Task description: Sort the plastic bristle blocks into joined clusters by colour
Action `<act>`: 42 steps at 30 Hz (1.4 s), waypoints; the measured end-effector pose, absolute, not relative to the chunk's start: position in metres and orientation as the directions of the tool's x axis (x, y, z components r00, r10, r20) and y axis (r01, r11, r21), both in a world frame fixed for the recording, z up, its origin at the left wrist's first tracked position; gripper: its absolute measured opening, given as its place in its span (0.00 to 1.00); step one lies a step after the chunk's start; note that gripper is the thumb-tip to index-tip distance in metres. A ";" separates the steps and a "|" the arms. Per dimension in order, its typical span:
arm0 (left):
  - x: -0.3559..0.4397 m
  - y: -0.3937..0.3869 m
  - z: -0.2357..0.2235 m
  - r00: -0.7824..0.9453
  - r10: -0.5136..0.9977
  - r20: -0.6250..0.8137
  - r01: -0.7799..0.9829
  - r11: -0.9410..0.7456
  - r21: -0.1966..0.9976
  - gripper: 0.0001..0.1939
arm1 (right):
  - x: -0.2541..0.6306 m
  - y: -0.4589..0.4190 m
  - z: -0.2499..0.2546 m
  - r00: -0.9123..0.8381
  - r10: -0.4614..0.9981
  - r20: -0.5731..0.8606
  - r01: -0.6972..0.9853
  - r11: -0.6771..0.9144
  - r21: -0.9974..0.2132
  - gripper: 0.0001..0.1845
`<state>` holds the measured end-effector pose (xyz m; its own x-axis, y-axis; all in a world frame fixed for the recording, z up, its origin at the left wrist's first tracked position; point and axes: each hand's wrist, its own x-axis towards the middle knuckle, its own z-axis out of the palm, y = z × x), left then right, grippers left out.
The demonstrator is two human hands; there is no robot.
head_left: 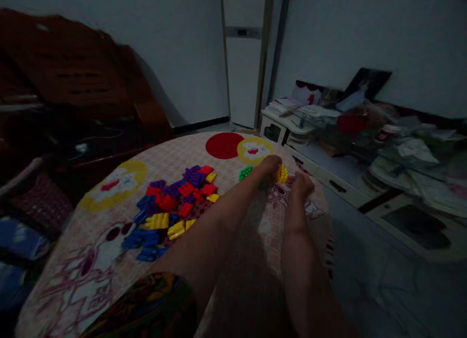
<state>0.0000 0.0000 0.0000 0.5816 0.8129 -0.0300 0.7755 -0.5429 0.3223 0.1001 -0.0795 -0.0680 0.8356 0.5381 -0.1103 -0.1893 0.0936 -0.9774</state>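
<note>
At the far right of the table, my left hand reaches to a small cluster of yellow toy building blocks, its fingers curled against the near side. Just right of the cluster is my right hand, fingers drawn in; whatever they may hold is too dark and small to make out. Green knobbly blocks stand left of my left wrist. A loose heap of red blocks, blue blocks, purple blocks and more yellow ones lies to the left, partly behind my left forearm.
A patterned cloth covers the round table, with a red circle printed near its far edge. A wooden bench stands at the left. On the right, a low white cabinet carries papers and clutter. The room is dim.
</note>
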 end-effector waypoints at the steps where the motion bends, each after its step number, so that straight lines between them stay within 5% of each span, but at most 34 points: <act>1: -0.004 -0.002 0.002 0.562 0.827 -0.013 0.788 -0.530 0.314 0.25 | 0.100 -0.079 -0.067 0.836 0.536 -0.119 -0.193 0.085 -0.978 0.05; 13: -0.118 -0.107 0.018 0.567 0.771 0.292 0.568 -0.622 0.540 0.17 | 0.104 -0.086 -0.070 0.859 0.507 -0.070 -0.158 0.133 -0.978 0.04; 20: -0.229 -0.116 0.010 0.144 0.968 0.206 0.864 -0.224 0.451 0.15 | 0.103 -0.090 -0.064 0.866 0.492 -0.089 -0.158 0.100 -0.982 0.07; 27: -0.330 -0.162 0.025 -0.173 0.977 0.125 0.916 0.113 0.386 0.16 | 0.104 -0.089 -0.063 0.861 0.501 -0.094 -0.145 0.062 -0.988 0.05; 30: -0.362 -0.185 0.015 -0.181 0.983 0.034 0.936 0.162 0.311 0.14 | 0.104 -0.086 -0.063 0.858 0.498 -0.130 -0.165 0.027 -0.986 0.04; 34: -0.373 -0.200 -0.004 -0.104 0.988 -0.114 0.921 0.139 0.365 0.16 | 0.103 -0.085 -0.062 0.858 0.495 -0.138 -0.175 0.029 -0.984 0.03; 42: -0.347 -0.199 -0.009 -0.025 1.000 -0.007 0.901 0.026 0.433 0.14 | 0.103 -0.087 -0.067 0.858 0.511 -0.055 -0.107 0.073 -0.992 0.03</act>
<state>-0.3469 -0.1990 -0.0087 -0.0249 0.9997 -0.0070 0.9011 0.0255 0.4329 0.1027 -0.0868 -0.0669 0.8578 0.5110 -0.0549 -0.1071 0.0733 -0.9915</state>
